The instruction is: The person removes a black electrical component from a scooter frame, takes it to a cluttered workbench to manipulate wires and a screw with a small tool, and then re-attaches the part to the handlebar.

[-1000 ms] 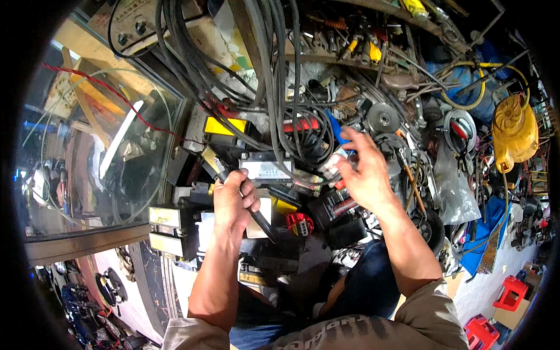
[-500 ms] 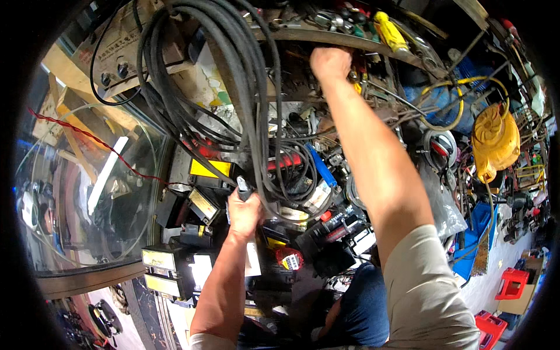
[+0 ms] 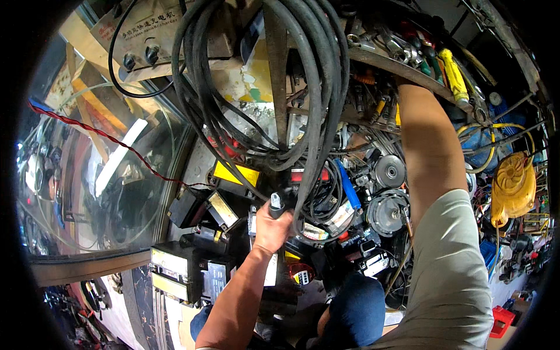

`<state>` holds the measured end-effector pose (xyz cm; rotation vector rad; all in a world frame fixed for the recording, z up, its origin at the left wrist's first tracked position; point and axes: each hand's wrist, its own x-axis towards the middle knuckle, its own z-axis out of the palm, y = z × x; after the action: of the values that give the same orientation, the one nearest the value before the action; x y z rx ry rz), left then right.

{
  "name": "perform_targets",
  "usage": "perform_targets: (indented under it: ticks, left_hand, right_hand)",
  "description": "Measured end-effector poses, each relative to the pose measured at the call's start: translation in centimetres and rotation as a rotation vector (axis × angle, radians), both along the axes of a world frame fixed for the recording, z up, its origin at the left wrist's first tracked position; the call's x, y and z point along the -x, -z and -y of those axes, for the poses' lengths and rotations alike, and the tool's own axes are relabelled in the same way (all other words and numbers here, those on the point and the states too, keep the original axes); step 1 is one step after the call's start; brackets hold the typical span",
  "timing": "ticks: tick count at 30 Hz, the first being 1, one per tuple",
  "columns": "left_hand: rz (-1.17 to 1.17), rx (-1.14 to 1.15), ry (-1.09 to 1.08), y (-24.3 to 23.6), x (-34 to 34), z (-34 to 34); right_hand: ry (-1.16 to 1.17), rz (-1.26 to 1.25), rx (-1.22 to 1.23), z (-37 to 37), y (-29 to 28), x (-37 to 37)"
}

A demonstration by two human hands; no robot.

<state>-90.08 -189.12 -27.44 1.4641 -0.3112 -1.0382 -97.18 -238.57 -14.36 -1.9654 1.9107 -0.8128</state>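
Note:
My left hand (image 3: 272, 232) is closed around the end of a thick black cable; a bare metal lug (image 3: 276, 200) sticks up from the fist. Above it hangs the large black cable coil (image 3: 329, 76), its loops dropping toward that hand. My right arm (image 3: 434, 134) reaches up and away, passing under the shelf's front board (image 3: 402, 65). The right hand is hidden there, so its fingers do not show. Beside the right wrist hang several small hand tools, one a yellow-handled tool (image 3: 380, 106). On the shelf above lie wrenches (image 3: 364, 41) and a bright yellow tool (image 3: 455, 76).
Several black batteries (image 3: 170, 265) stand around my left forearm. A metal box with knobs (image 3: 151, 35) sits upper left, beside a glass pane (image 3: 116, 204) crossed by a red twisted wire (image 3: 111, 147). Round metal parts (image 3: 388, 213) lie near my right arm; a yellow blower (image 3: 513, 189) hangs farther right.
The view has shifted, so most things appear farther right or lower. My right hand, seen at the shelf before, has gone out of sight behind its board. The left hand keeps the cable.

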Motion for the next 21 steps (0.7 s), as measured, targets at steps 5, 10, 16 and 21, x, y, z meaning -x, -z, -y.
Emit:
perform_targets:
  ticks: [5, 10, 16, 21]
  left_hand:
    - [-0.044, 0.021, -0.014, -0.7, 0.0, 0.3]
    - [0.053, 0.053, 0.003, -0.8, 0.2, 0.3]
    - [0.036, 0.064, -0.005, -1.0, -0.1, 0.7]
    - [0.060, 0.096, -0.040, -1.8, 0.3, 0.6]
  right_hand:
    - [-0.002, 0.065, 0.000, 0.7, 0.0, -0.6]
    - [0.007, 0.171, -0.002, 0.3, 0.2, 0.0]
    - [-0.011, 0.484, 0.004, 0.3, -0.2, -0.7]
    - [-0.023, 0.848, -0.026, -0.6, -0.1, -1.0]
